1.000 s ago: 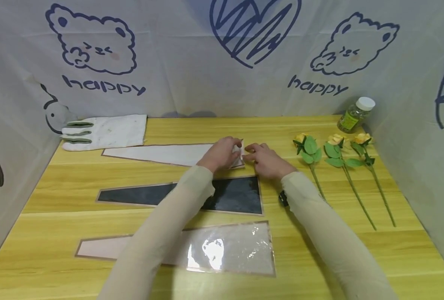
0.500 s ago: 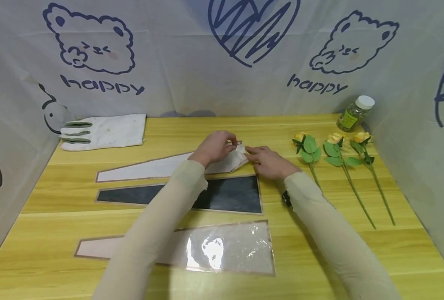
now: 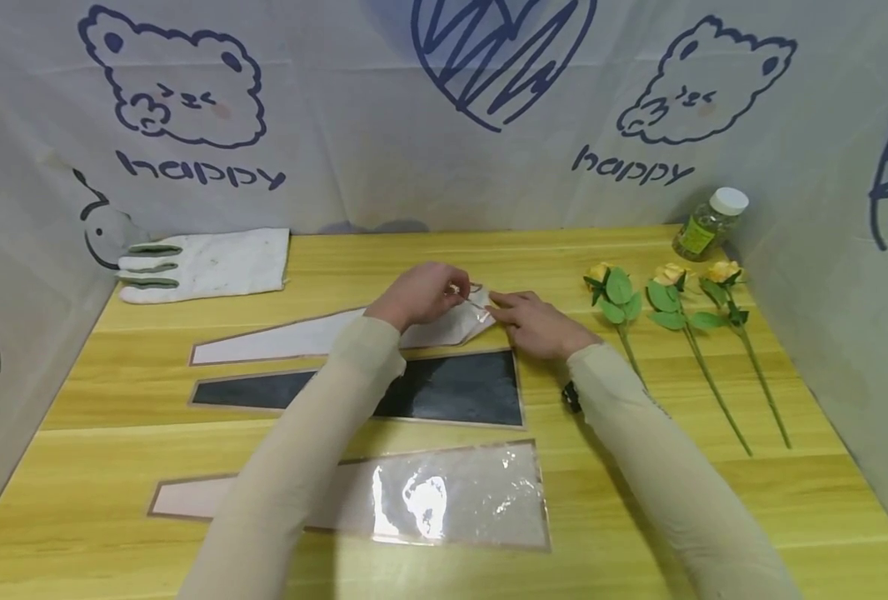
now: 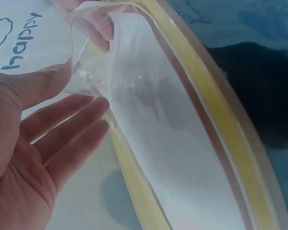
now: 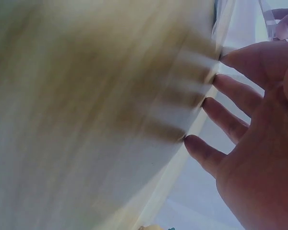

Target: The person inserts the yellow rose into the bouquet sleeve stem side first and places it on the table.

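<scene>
In the head view, a white tapered flower sleeve (image 3: 279,337) with a brown border lies at the back of the table, its wide end raised and creased. My left hand (image 3: 425,296) pinches the clear film at that end between thumb and fingers, as the left wrist view shows the film (image 4: 89,57) pulled away from the white backing (image 4: 168,120). My right hand (image 3: 541,325) is at the same wide end, fingers spread and fingertips (image 5: 194,143) down on the table. Just nearer lies a black flower sleeve (image 3: 444,387), partly under my left forearm.
A pale, glossy sleeve (image 3: 481,492) lies closest to me. Three yellow roses (image 3: 618,287) with long stems lie on the right, before a white-capped jar (image 3: 702,233). A white glove (image 3: 237,262) rests at the back left. White cloth walls (image 3: 384,167) enclose the table.
The white sleeve's narrow end has swung towards me. Its wide end has lifted and creased open as my left hand shifted left with the film. My right hand has barely moved.
</scene>
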The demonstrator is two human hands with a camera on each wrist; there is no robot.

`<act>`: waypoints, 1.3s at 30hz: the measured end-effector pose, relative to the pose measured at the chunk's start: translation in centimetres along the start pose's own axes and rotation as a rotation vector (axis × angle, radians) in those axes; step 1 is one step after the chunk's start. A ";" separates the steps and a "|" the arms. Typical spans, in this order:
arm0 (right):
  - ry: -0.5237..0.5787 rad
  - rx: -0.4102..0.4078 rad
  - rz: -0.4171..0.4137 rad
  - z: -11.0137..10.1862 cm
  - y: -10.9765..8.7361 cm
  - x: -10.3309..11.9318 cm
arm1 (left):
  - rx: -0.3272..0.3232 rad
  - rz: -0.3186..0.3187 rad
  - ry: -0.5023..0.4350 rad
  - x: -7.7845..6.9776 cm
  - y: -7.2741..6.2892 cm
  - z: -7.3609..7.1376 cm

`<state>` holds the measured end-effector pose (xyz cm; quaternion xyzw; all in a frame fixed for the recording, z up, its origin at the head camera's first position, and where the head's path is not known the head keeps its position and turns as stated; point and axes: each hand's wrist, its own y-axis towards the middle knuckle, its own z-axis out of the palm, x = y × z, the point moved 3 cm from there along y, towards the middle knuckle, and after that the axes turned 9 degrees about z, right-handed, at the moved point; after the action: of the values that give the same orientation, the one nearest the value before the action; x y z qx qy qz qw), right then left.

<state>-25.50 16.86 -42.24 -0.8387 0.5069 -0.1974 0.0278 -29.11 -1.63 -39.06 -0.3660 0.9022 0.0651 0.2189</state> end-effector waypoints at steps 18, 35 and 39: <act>0.149 -0.060 0.063 -1.8 -1.1 -0.2 | -0.089 0.035 -0.059 0.2 0.1 0.6; 0.190 -0.219 0.495 -5.4 -13.5 -7.8 | -0.069 0.016 -0.136 0.4 0.1 0.9; 0.195 -0.079 0.530 -3.7 -14.7 -9.2 | -0.068 0.015 -0.154 0.6 -0.1 0.8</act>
<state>-18.26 32.44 -38.03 -0.6544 0.7160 -0.2431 -0.0031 -29.18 -1.84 -40.07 -0.3606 0.8826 0.1254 0.2743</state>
